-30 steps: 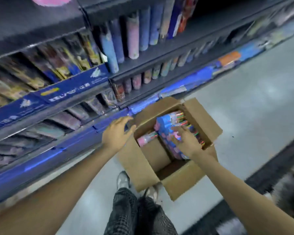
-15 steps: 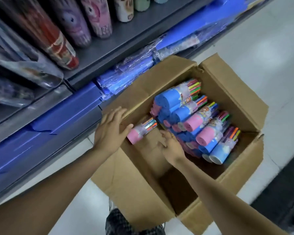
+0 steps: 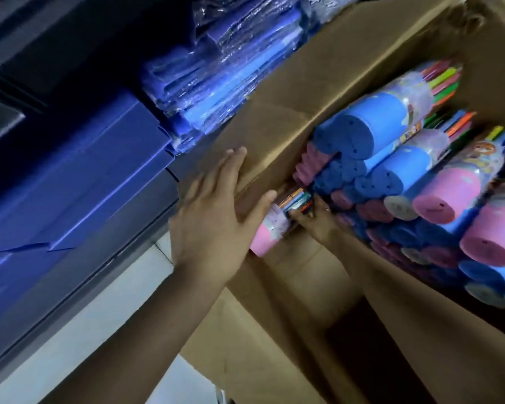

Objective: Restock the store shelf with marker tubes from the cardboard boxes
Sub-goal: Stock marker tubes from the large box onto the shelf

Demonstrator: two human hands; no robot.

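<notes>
The single pink-capped clear plastic marker tube [image 3: 270,228] lies apart from the others, against the near-left inner wall of the open brown cardboard box [image 3: 318,83], with its pink end toward the person. The right hand [image 3: 315,221] reaches inside the box and its fingers seem to curl around the marker end of this tube; the grip is partly hidden, so I judge it as a pinch and not a full hold. The left hand [image 3: 216,217] is wide, with straight fingers, and rests on the left flap and wall of the box, with its thumb touching the tube.

To the right of this tube, a big stack of blue-capped and pink-capped marker tubes [image 3: 405,176] fills the far side of the box.

To do this step well, I think the right hand should take the tube around the middle, because the plastic looks smooth and may slip. The left hand should keep the flap pressed outward, so the tube comes out without catching.

Left of the box stands the dark blue store shelf [image 3: 70,176], and on it lie blue packs in clear plastic wrap [image 3: 222,77], just beside the box flap.
</notes>
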